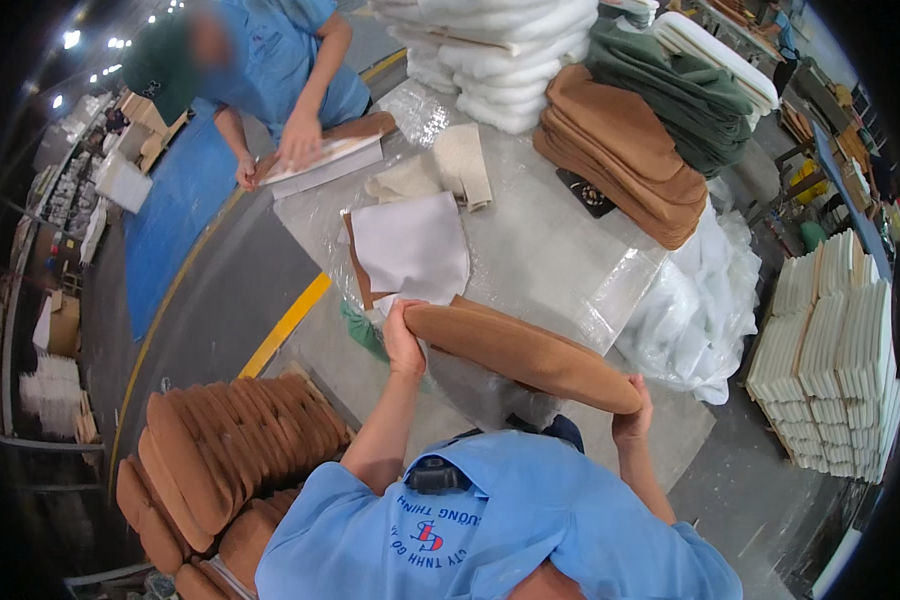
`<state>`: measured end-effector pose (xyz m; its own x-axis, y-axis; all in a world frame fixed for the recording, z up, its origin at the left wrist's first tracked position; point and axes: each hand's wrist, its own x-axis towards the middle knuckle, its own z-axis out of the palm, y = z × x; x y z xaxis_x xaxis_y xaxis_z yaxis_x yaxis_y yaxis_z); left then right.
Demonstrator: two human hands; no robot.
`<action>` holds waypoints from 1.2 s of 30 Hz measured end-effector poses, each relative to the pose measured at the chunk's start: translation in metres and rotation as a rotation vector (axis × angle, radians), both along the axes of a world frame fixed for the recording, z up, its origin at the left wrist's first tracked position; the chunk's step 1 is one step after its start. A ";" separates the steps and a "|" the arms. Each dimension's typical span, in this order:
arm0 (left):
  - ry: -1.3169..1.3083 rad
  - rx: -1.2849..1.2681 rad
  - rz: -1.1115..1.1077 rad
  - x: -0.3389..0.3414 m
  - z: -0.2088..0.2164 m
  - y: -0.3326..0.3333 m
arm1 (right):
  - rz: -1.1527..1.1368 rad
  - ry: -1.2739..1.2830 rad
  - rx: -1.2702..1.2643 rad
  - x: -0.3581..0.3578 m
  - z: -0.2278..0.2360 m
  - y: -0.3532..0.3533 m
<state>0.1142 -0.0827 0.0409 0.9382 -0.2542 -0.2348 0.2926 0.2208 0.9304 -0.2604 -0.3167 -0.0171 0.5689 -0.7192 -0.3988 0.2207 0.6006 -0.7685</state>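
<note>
A long brown cushion [525, 350] is held up in front of me at the near edge of the table, tilted down toward the right. My left hand [404, 338] grips its left end, and my right hand [631, 412] is wrapped round its right end. Just beyond my left hand lies a white-faced piece [412, 248] with a brown edge, flat on the table [540, 240]. Two cream fabric pieces [462, 165] lie past that.
Brown covers [625, 145], dark green fabric [670, 90] and white padding [500, 50] are piled at the back. Brown cushions [230, 450] are stacked at lower left, white slabs [830, 350] at right. A co-worker [270, 70] handles a brown-and-white piece across the table.
</note>
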 end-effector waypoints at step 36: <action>-0.641 1.127 -1.375 -0.029 -0.012 -0.084 | 1.186 0.840 -1.001 0.167 0.038 -0.024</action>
<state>0.0848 -0.1666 0.0285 0.2452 -0.7995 -0.5484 -0.6910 -0.5409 0.4795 -0.0930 -0.3411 0.0207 0.8094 -0.2378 -0.5369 -0.5571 -0.6002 -0.5740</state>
